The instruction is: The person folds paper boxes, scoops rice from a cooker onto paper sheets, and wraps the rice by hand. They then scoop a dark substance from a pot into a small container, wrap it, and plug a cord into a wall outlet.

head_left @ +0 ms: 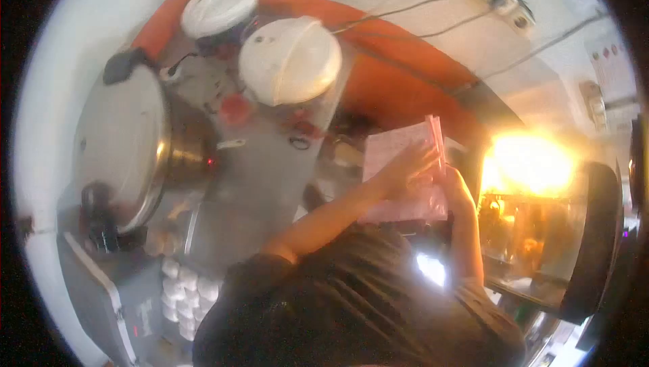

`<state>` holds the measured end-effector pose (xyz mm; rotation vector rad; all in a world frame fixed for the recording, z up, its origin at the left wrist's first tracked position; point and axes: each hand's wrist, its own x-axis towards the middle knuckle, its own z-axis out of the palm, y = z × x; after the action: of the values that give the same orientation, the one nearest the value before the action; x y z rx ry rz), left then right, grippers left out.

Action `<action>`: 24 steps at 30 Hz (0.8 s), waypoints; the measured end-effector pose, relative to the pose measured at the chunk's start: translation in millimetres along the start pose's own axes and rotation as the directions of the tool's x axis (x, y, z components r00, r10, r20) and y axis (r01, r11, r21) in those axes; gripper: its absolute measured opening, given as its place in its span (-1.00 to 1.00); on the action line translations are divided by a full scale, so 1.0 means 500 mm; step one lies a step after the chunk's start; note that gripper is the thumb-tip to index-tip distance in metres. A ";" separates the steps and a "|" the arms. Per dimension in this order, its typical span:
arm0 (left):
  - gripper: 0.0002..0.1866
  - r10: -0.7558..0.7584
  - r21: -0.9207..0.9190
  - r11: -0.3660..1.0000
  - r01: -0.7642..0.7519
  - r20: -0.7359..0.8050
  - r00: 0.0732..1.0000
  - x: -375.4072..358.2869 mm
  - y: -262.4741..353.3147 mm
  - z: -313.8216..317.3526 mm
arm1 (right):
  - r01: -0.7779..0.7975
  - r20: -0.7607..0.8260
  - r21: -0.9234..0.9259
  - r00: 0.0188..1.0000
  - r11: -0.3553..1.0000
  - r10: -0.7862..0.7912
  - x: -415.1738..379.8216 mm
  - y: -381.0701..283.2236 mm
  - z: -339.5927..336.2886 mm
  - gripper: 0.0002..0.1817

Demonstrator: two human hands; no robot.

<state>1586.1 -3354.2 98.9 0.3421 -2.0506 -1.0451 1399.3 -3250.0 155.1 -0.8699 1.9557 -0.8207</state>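
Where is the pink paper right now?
In the head view, the pink paper is just right of centre, left of the bright light, with the left hand across it and the right hand at its right edge.

No text, brand or number can be read with certainty. On the pink sheet [389, 150] near the centre right of the frame, faint lines run across the upper part, too blurred to make out as words. The dark box [135, 296] at the lower left carries a line of pale lettering [146, 314] on its side, illegible, with a small red mark near it. At the upper right, a pale notice [606, 61] on the wall shows a row of small red shapes; any wording on it is too small and blurred to tell.
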 end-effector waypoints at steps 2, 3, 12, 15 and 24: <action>-0.37 -0.090 0.212 0.976 0.051 0.178 0.980 0.009 -0.039 0.024 | -0.059 -0.035 0.279 0.997 0.958 0.071 -0.075 -0.061 -0.008 -0.73; -0.35 -0.194 0.423 0.904 0.062 0.277 0.941 0.024 -0.050 0.015 | -0.092 -0.074 0.350 0.989 0.932 0.126 -0.088 -0.038 -0.025 -0.71; -0.42 0.120 -0.111 0.990 -0.088 0.326 0.938 0.079 -0.082 0.157 | -0.139 -0.103 0.451 0.973 0.882 0.206 -0.110 0.039 -0.040 -0.65; -0.47 -0.546 0.188 0.779 0.598 0.673 0.500 -0.018 -0.241 0.191 | -0.131 -0.097 0.496 0.974 0.858 0.205 -0.116 0.066 -0.058 -0.65; -0.42 0.051 -0.053 0.998 -0.032 0.396 0.917 0.105 -0.067 0.119 | -0.033 -0.063 0.788 0.989 0.615 0.134 -0.127 0.075 -0.041 -0.49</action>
<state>1503.6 -3370.3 79.9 0.0612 -2.3750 -1.2095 1398.4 -3173.5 160.8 -0.1823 1.4443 -1.5360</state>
